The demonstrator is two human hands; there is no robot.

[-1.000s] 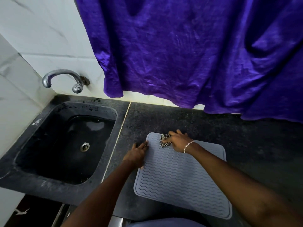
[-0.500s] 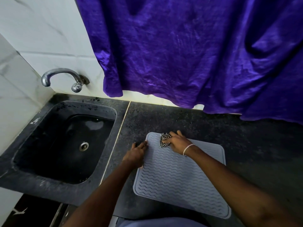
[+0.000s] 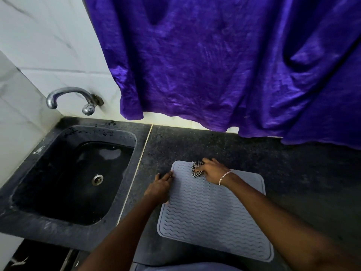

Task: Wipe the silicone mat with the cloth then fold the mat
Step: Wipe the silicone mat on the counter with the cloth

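A grey silicone mat (image 3: 211,216) with wavy ridges lies flat on the dark counter, right of the sink. My right hand (image 3: 212,170) presses a small black-and-white checked cloth (image 3: 197,169) onto the mat's far left corner; most of the cloth is hidden under my fingers. My left hand (image 3: 159,187) rests on the mat's left edge, fingers laid flat and pinning it down.
A black stone sink (image 3: 48,218) with a metal drain lies to the left, with a chrome tap (image 3: 68,95) on the white tiled wall above. A purple curtain (image 3: 234,65) hangs over the counter's back edge. Dark speckled counter (image 3: 302,182) extends right of the mat.
My right hand and the cloth have shifted only slightly at the mat's far left corner. My left hand stays on the left edge. The camera drifted a little.
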